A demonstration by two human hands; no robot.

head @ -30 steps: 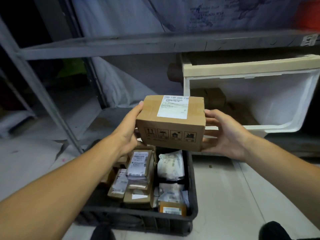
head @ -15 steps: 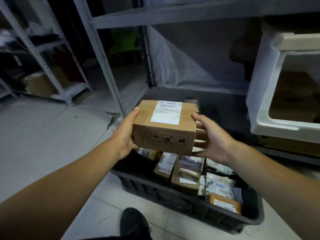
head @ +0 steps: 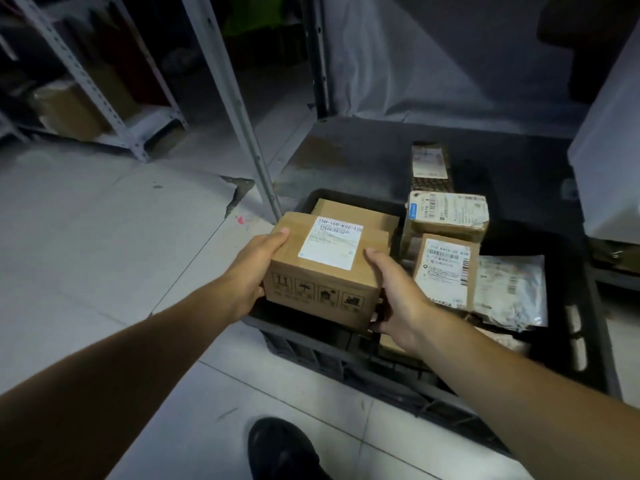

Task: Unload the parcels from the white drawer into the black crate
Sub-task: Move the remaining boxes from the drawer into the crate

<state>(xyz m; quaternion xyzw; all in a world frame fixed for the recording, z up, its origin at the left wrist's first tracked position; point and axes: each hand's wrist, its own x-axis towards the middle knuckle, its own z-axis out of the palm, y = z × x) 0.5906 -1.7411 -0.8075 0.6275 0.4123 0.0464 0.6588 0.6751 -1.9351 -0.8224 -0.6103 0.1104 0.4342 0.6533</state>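
Fingers of the left hand (head: pixel 252 271) and right hand (head: pixel 398 294) gripped the box (head: pixel 325 268), now lowered to the crate (head: pixel 585 344) corner, nearly placed.

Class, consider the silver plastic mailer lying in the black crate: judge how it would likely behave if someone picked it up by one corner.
The silver mailer looks thin and creased, so it would probably sag rather than stay flat. Its glossy film suggests a slippery grip. It lies flat among the other parcels in the black crate, so it is likely light, though its contents cannot be seen.
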